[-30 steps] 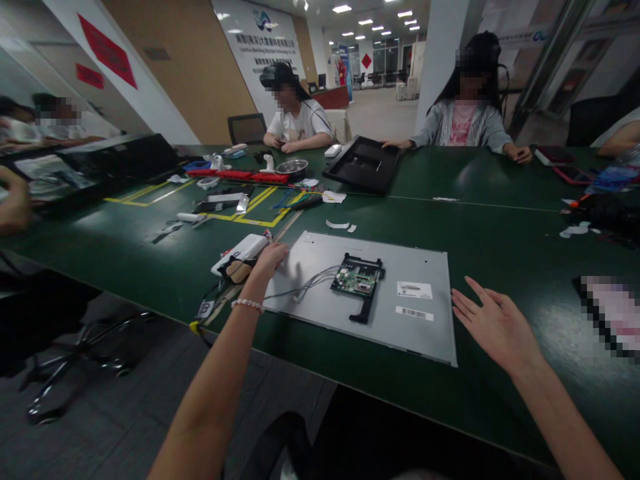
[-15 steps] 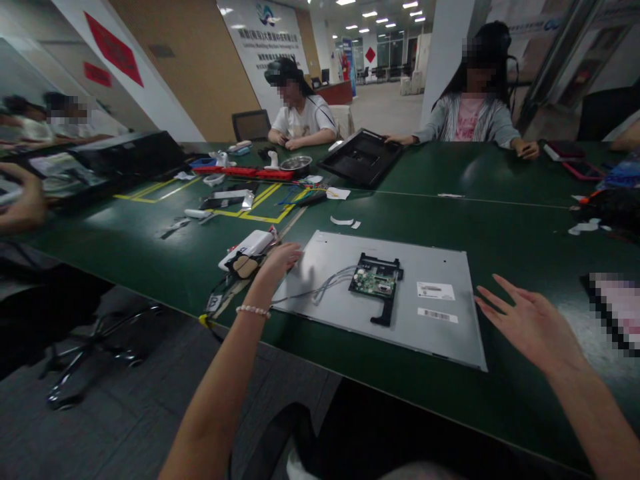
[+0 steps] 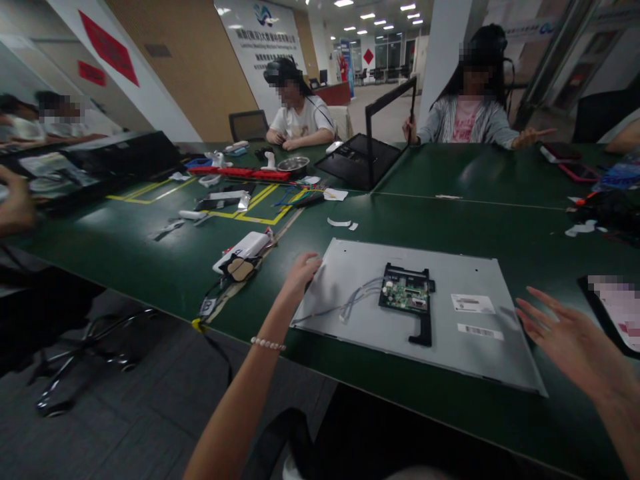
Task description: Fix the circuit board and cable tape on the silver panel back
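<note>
A flat grey monitor panel [image 3: 350,327] lies back-up on the green table [image 3: 150,253]. A small green circuit board [image 3: 406,297] in a black bracket sits on its middle, with thin white wires running left from it. My left hand [image 3: 301,271] rests on the panel's left edge, fingers curled over it. My right hand [image 3: 570,340] hovers just off the panel's right edge, fingers spread, holding nothing.
A white power pack with cables [image 3: 241,252] lies left of the panel. Farther back are yellow tape marks, red tools and a metal bowl [image 3: 293,164]. A person opposite lifts a black frame [image 3: 385,127] off a monitor shell. Another person's hand [image 3: 14,207] is at the left edge.
The panel with both my hands has shifted right in view. My left hand moved from the white pack to the panel's edge. The person opposite raised the black frame upright.
</note>
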Demonstrator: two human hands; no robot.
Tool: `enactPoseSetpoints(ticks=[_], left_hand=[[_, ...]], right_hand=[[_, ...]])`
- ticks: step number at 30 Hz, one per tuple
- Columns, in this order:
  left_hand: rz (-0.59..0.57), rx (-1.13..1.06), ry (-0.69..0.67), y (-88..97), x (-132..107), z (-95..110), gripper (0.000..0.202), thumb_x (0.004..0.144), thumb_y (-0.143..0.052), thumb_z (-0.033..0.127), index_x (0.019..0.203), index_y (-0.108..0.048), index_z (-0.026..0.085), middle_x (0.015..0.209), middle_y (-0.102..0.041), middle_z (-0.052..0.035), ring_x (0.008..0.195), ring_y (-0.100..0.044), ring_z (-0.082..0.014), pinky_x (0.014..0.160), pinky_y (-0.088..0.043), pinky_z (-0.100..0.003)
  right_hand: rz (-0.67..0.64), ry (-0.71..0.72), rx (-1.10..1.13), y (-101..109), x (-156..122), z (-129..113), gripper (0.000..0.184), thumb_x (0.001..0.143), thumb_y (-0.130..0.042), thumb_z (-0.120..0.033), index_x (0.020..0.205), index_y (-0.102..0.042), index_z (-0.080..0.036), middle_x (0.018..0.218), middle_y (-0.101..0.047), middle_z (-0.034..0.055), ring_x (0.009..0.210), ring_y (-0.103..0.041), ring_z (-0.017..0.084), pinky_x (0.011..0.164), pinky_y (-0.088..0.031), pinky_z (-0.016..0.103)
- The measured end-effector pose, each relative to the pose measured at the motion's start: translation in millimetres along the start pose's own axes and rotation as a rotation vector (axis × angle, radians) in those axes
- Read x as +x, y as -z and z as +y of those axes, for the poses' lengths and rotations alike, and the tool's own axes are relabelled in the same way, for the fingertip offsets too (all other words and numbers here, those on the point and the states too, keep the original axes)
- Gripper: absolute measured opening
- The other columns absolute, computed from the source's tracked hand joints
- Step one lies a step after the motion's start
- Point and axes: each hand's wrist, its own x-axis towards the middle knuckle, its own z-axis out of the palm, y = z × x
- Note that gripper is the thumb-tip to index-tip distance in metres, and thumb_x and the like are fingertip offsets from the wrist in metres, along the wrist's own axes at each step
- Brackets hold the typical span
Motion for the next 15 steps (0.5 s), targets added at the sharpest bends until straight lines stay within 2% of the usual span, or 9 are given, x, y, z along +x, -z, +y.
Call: enactPoseSetpoints(ticks=[4,8,12,15], left_hand=[[-0.089,0.071,0.008,-12.4,-19.3,11.1,0.05,0.082,-0.054,0.037,0.129,-0.053,0.019,0.111,-0.067,-0.0077,0.104,-0.062,-0.023,0.086,-0.048,-0.031],[-0.117,0.115,-0.024,-23.8,-34.4,16.9,0.044,0.085,-0.052,0.034,0.127,-0.052,0.02,0.119,-0.065,-0.0086,0.11,-0.061,-0.0232,0.09,-0.049,-0.031],[-0.159,0.088,-0.069,-35.7,-41.1,10.5,0.043,0.085,-0.052,0.034,0.127,-0.052,0.021,0.128,-0.062,-0.0096,0.119,-0.058,-0.024,0.099,-0.046,-0.034],[-0.172,0.158,-0.145,-44.2,-46.1,-1.1,0.046,0.085,-0.052,0.034,0.129,-0.051,0.021,0.135,-0.057,-0.011,0.127,-0.052,-0.0259,0.106,-0.042,-0.039]], right_hand=[[0.064,0.078,-0.102,13.6,3.5,3.3,0.054,0.077,-0.061,-0.049,0.129,-0.058,-0.034,0.136,-0.059,0.0063,0.135,-0.047,0.026,0.115,-0.032,0.042],[0.071,0.136,-0.207,28.5,9.8,11.1,0.055,0.075,-0.062,-0.052,0.127,-0.057,-0.034,0.139,-0.056,0.0069,0.137,-0.043,0.031,0.118,-0.026,0.05],[0.111,0.193,-0.255,44.3,17.8,18.7,0.055,0.073,-0.06,-0.056,0.124,-0.058,-0.034,0.143,-0.053,0.0065,0.14,-0.038,0.033,0.119,-0.023,0.053],[0.15,0.234,-0.332,52.3,18.6,19.7,0.057,0.07,-0.061,-0.059,0.12,-0.061,-0.032,0.148,-0.048,0.0089,0.14,-0.037,0.037,0.117,-0.028,0.054]])
